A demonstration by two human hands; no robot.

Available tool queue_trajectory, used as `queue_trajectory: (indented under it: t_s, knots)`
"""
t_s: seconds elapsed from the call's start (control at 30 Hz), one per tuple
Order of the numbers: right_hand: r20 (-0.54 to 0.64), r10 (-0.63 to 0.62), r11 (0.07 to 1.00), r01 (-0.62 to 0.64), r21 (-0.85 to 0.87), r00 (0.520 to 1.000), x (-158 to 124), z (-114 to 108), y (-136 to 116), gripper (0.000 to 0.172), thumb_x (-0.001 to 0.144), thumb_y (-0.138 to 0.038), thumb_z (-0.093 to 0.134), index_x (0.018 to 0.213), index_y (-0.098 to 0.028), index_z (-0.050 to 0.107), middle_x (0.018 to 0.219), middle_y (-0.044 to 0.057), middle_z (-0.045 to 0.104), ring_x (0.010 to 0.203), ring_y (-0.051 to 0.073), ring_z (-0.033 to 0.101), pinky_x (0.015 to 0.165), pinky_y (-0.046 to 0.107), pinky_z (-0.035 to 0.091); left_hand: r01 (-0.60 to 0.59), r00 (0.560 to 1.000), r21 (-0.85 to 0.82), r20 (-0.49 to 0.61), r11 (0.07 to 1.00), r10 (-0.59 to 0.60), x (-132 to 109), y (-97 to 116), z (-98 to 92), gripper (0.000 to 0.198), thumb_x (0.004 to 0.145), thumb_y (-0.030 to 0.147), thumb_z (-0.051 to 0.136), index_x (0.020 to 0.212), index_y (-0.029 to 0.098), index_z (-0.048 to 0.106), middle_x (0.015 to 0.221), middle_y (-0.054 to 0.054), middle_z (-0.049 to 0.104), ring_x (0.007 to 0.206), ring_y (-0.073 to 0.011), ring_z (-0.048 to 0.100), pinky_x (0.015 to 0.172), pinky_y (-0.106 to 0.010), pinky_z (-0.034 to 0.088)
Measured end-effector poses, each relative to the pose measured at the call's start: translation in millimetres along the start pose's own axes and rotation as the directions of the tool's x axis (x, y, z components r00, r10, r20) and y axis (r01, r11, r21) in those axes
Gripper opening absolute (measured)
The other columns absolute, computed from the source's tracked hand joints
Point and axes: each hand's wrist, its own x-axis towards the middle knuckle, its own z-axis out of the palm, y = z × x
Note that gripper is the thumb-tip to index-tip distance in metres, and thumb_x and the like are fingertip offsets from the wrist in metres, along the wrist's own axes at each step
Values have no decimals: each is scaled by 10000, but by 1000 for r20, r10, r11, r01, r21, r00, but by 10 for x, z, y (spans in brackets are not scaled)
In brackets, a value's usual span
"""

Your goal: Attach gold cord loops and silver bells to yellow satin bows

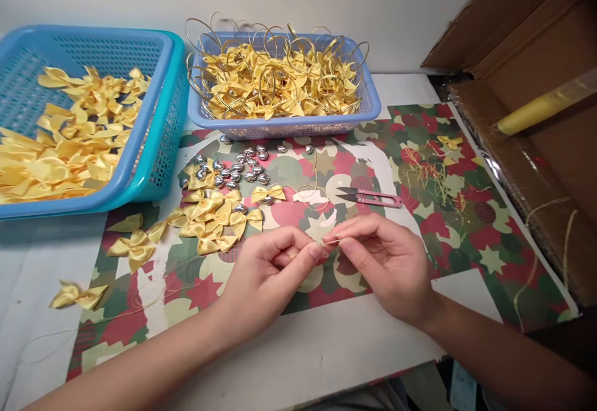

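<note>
My left hand (275, 268) and my right hand (389, 262) meet over the patterned sheet, both closed in a pinch. A thin pale thread (333, 241) spans the small gap between the fingertips. Whether a needle is on it, I cannot tell. Just beyond my fingers lie thread snips (370, 197) with pink handles and dark blades. A yellow ribbon bow (277, 192) with a silver bell (268, 199) on its middle rests ahead of my left hand. More yellow bows (205, 212) are heaped to the left, with several loose silver bells (249, 165) behind them.
A blue basket (153, 119) of yellow bows stands at the left, nested in a teal one (175, 94). At the back, another blue basket (284, 128) holds bows and gold wire rings. Thread scraps (431, 175) lie on the right, beside an open cardboard box (527, 162).
</note>
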Motion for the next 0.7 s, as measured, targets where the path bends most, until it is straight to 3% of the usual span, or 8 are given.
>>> queue_trajectory:
  t_s: [0.4, 0.7]
  knots:
    - [-12, -64, 998, 64, 20, 998, -11, -7, -12, 158, 859, -87, 639, 866, -236, 692, 883, 20, 772, 823, 165, 740, 712, 299, 625, 17, 996, -67, 93, 998, -10, 5, -38, -5, 282, 910, 346, 577, 697, 162, 604, 512, 61, 398, 451, -72, 271, 404, -207, 192]
    - [-38, -275, 961, 274, -34, 961, 46, 36, 12, 185, 768, -27, 701, 768, -211, 683, 762, 26, 763, 694, 163, 727, 644, 283, 602, 29, 990, -59, 138, 998, -21, 41, -34, -9, 305, 919, 330, 563, 669, 155, 576, 514, 71, 376, 464, -66, 260, 408, -199, 183]
